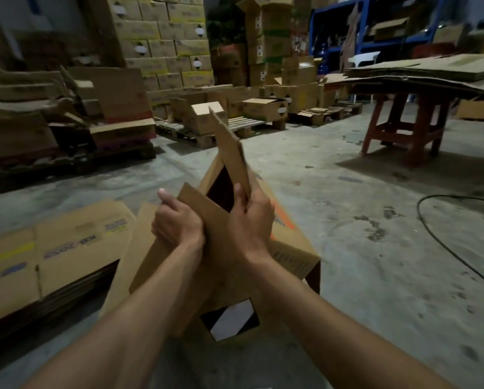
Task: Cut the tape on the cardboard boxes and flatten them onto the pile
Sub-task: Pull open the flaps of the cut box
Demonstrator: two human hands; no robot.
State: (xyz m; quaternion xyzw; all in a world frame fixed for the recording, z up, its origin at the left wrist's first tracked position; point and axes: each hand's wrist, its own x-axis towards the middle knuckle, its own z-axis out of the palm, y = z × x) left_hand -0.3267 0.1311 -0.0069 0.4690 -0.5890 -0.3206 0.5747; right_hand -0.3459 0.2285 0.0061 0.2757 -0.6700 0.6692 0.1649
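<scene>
Both hands on cardboard box flaps, pile lies to my left.
My left hand grip clamps lower flap, right hand grip clamps upright flap; cardboard box sits just right of flattened pile, left hand nearer.

The box is matt brown corrugated cardboard, its flaps plain and dull, with a white printed diamond label. The flattened pile is the same dull cardboard with faded print. The floor is rough, stained grey concrete. The pallets are bare wood. A black cable looks smooth.
</scene>
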